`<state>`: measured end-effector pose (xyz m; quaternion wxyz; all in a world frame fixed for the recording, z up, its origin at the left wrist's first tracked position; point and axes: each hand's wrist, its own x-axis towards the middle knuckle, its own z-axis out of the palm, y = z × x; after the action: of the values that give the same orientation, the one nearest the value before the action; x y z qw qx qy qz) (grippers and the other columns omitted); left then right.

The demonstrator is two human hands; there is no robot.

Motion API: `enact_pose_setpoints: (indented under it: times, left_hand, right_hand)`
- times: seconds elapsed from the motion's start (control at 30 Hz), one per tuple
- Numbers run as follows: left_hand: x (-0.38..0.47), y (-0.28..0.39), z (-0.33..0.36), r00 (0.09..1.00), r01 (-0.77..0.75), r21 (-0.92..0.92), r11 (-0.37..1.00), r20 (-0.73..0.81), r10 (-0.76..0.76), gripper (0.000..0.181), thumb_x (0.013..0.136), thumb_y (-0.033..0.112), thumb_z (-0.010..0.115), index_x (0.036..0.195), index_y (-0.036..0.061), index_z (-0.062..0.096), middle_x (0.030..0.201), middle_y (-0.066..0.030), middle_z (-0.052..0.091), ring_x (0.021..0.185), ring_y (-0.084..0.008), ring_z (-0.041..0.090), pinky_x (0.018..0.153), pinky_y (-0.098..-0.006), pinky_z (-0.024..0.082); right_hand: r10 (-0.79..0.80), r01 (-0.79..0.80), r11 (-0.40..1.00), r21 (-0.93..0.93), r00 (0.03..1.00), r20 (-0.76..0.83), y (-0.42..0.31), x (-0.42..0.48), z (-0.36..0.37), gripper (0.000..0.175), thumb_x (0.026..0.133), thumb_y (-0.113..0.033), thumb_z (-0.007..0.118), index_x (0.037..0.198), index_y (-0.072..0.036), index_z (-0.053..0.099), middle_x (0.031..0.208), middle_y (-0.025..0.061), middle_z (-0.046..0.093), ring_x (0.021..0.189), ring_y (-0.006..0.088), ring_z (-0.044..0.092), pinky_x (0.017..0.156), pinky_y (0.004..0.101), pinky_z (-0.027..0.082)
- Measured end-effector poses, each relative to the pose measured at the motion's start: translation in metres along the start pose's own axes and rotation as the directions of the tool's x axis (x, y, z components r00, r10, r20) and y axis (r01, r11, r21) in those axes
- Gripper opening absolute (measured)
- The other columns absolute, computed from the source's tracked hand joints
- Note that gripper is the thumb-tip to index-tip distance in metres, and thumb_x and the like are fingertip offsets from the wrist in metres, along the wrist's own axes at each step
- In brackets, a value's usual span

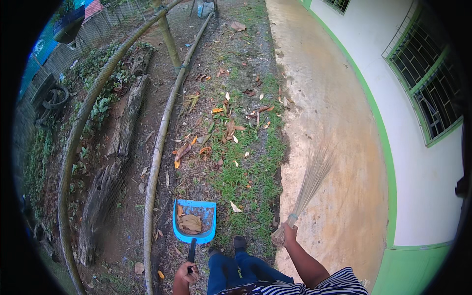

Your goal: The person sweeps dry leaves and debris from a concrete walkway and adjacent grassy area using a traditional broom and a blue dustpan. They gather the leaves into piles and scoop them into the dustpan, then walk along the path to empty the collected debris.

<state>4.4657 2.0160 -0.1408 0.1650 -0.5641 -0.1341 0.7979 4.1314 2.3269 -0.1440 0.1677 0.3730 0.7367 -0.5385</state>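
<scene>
My left hand [187, 273] grips the black handle [192, 250] of a blue plastic dustpan [212, 236]. Inside the pan lie brown dry leaves [191, 223] and some dark dirt. My right hand [290, 235] is closed around the bound lower end of a stick broom [309, 184], made of thin pale ribs tied with a bluish band. Its bristles fan out up and to the right, over the concrete walkway [339, 147], and look slightly blurred at the tips. Fallen leaves [230, 129], brown, orange and pale, lie scattered on the grass and gravel strip ahead of me.
Bamboo poles [158, 147] with netting run along the left. Behind them are weathered logs [99, 199], plants and an old tire [55, 97]. On the right stands a white and green wall [416, 184] with a grilled window [424, 81]. A larger dry leaf [238, 26] lies farther ahead.
</scene>
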Motion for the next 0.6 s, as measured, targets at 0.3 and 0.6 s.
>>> enact_pose_setpoints:
  times: [0.3, 0.6]
  left_hand:
    - [0.028, 0.088, 0.093, 0.992, -0.088, 0.086, 0.992, 0.103, 0.078, 0.012, 0.07, 0.01, 0.052, 0.062, 0.0083, 0.044, 0.053, 0.0006, 0.047, 0.046, -0.0101, 0.046, 0.046, -0.0245, 0.037]
    - [0.027, 0.164, 0.19, 0.993, -0.067, 0.157, 0.985, 0.102, 0.052, 0.013, 0.072, 0.012, 0.052, 0.062, 0.0097, 0.044, 0.053, 0.0021, 0.046, 0.044, -0.0084, 0.045, 0.043, -0.0227, 0.036]
  right_hand:
    - [0.464, -0.659, 0.752, -0.023, 0.504, 0.729, -0.039, 0.03, 0.095, 0.022, 0.075, -0.02, 0.048, 0.085, -0.001, 0.054, 0.079, 0.0151, 0.059, 0.072, 0.032, 0.059, 0.068, 0.0463, 0.049]
    - [-0.178, 0.185, 0.98, 0.067, 0.686, 0.706, -0.193, 0.022, 0.177, 0.056, 0.065, -0.01, 0.06, 0.116, -0.006, 0.036, 0.086, 0.0088, 0.052, 0.072, 0.0188, 0.056, 0.06, 0.0357, 0.048]
